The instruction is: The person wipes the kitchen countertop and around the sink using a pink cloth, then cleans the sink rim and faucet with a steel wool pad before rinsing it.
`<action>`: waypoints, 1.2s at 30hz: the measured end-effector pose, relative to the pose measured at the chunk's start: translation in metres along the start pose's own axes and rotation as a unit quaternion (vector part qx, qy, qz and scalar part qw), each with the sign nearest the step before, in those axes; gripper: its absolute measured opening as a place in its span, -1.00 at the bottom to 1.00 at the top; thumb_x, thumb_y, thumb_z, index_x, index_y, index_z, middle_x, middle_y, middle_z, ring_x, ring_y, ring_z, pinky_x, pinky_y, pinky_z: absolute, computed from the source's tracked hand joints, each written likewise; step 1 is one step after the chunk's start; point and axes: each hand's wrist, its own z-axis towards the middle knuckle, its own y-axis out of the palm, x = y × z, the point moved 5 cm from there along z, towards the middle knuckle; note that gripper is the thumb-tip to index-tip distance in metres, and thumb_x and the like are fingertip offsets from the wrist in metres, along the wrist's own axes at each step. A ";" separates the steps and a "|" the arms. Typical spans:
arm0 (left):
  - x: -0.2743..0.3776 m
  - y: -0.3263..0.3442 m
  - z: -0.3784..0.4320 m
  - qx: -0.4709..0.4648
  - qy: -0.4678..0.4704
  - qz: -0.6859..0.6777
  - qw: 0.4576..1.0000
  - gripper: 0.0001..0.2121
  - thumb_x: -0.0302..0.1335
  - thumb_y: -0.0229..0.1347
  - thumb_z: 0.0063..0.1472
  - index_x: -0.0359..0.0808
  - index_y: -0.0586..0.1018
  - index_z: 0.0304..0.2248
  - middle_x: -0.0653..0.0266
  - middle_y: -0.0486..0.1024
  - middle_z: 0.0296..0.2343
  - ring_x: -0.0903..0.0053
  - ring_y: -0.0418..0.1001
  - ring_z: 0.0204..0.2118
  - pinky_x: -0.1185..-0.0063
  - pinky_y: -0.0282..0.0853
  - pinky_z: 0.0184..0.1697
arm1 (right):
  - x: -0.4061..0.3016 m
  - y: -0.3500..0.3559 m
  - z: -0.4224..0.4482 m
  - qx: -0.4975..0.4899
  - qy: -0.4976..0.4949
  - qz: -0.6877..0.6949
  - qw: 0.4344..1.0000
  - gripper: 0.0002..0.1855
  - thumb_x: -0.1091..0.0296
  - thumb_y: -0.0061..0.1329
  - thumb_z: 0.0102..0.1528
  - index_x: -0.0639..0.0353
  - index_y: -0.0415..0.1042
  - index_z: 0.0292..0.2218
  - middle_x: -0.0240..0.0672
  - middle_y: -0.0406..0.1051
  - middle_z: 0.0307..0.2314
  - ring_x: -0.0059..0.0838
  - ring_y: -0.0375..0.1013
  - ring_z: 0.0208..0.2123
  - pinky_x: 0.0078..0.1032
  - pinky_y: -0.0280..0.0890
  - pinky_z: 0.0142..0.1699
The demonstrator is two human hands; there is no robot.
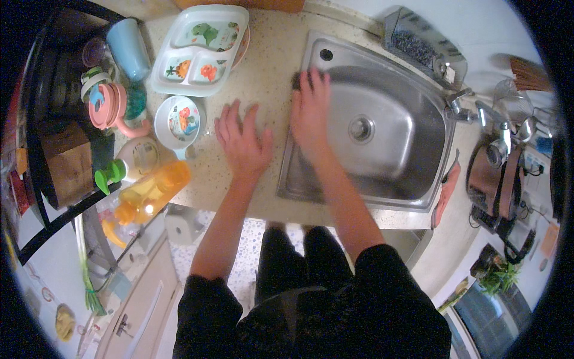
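Observation:
My left hand (245, 139) hovers over or rests on the speckled countertop (264, 188), fingers spread, holding nothing. Just left of it stands a small white bowl with a handle (183, 122) and a cartoon print. Beyond, a divided children's plate (202, 49) with dinosaur pictures lies on top of another dish whose rim shows. My right hand (311, 112) is over the left rim of the stainless steel sink (381, 121); it is blurred, its fingers slightly apart. Something dark shows beside its fingertips, too unclear to name. Whether the right hand touches the rim cannot be told.
Left on the counter are a blue cup (129, 49), a pink-lidded cup (107, 105), a pump bottle with a green top (139, 157) and an orange bottle (154, 193). The faucet (459, 107), a basket (423, 49) and a red cloth (446, 193) border the sink.

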 end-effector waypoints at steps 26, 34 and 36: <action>-0.003 0.004 0.000 -0.018 -0.024 0.006 1.000 -0.49 -0.11 0.00 0.28 -0.14 0.46 0.15 -0.01 0.22 0.24 -0.03 0.08 0.30 0.02 -0.16 0.36 | 0.022 -0.008 -0.020 0.028 0.221 0.175 0.959 -0.57 0.30 0.15 0.20 0.32 0.50 0.04 0.00 0.52 -0.07 -0.23 0.51 -0.02 -0.40 0.36 0.09; -0.011 0.008 -0.001 -0.012 -0.032 0.012 0.999 -0.47 -0.13 0.07 0.22 -0.15 0.46 0.14 -0.01 0.22 0.23 -0.02 0.08 0.31 -0.03 -0.16 0.37 | 0.009 -0.009 -0.082 -0.065 0.272 0.175 0.944 -0.62 0.31 0.13 0.20 0.20 0.55 0.03 0.12 0.41 -0.04 0.05 0.41 -0.03 -0.21 0.31 0.13; -0.009 0.007 -0.002 -0.014 -0.032 0.005 0.999 -0.47 -0.13 0.08 0.20 -0.14 0.46 0.14 0.00 0.21 0.23 -0.01 0.08 0.31 -0.04 -0.16 0.37 | -0.005 -0.023 -0.107 -0.092 0.275 0.165 0.943 -0.61 0.31 0.12 0.20 0.19 0.54 0.05 0.12 0.36 0.03 0.08 0.38 0.04 -0.19 0.28 0.18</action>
